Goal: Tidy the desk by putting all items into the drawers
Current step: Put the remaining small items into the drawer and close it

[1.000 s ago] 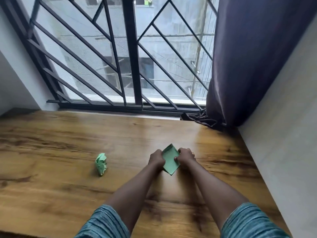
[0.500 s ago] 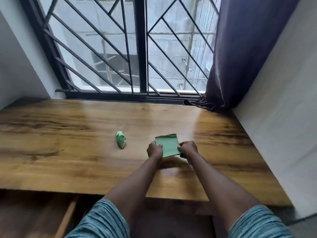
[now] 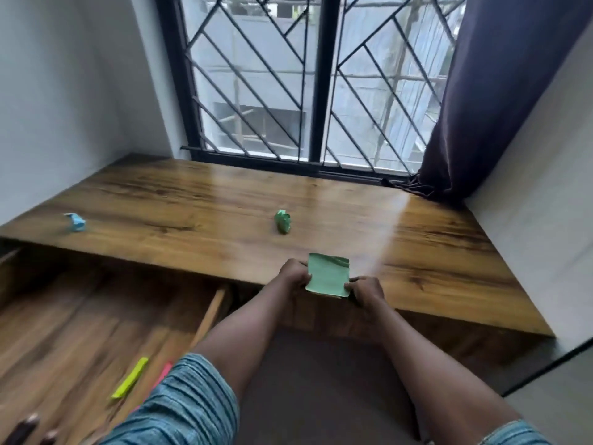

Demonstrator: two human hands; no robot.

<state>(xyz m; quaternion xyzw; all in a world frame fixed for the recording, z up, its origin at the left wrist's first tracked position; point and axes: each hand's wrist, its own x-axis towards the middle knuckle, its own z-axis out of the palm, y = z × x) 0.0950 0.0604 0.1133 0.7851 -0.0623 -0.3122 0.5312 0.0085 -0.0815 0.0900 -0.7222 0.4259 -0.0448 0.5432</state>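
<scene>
A green paper sheet (image 3: 328, 276) above the near edge of the desk (image 3: 192, 200), the grip of the left hand (image 3: 293, 276) and right hand (image 3: 365, 290) each pinching one side; a green paper ball (image 3: 283, 221) and blue paper ball (image 3: 75, 222) lie on the desk behind

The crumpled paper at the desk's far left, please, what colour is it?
Light blue, seen in the head view.

barred window (image 3: 316, 75): 2 panes | curtain (image 3: 500, 107): dark purple (right side) | walls (image 3: 64, 91): white
</scene>
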